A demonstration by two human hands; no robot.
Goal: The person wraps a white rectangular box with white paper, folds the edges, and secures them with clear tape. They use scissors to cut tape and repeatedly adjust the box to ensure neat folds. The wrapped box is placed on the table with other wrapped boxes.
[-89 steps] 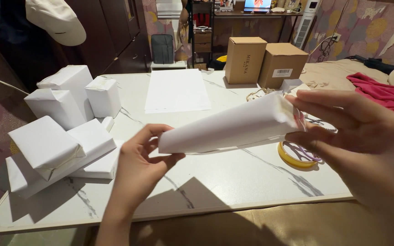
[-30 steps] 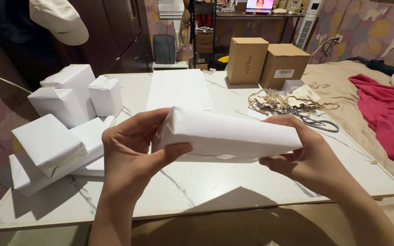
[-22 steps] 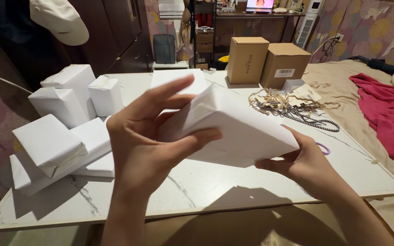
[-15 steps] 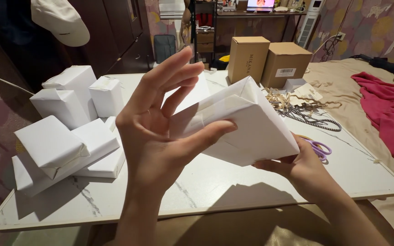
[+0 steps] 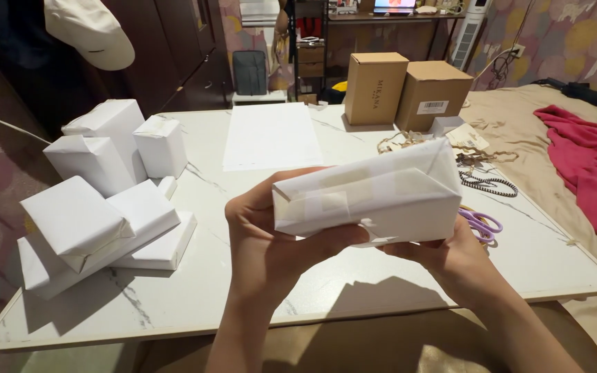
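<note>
The white paper-wrapped box (image 5: 367, 200) was held in the air above the marble counter (image 5: 326, 276), its long axis running left to right with the right end tilted slightly up and its taped, folded seam side facing the camera. The left hand (image 5: 271, 242) had a clenched grip on its left end, thumb under the lower edge; the right hand (image 5: 450, 259) supported the right end from below, fingers closed on it. Left of the grip lay a pile of white wrapped packages (image 5: 98, 193). Beyond it a blank white sheet (image 5: 271, 135) lay flat, then two plain brown cardboard cartons (image 5: 405, 90), the right one carrying a small white rectangular label. Purple-handled scissors (image 5: 481, 222) lay just right of the grip.
</note>
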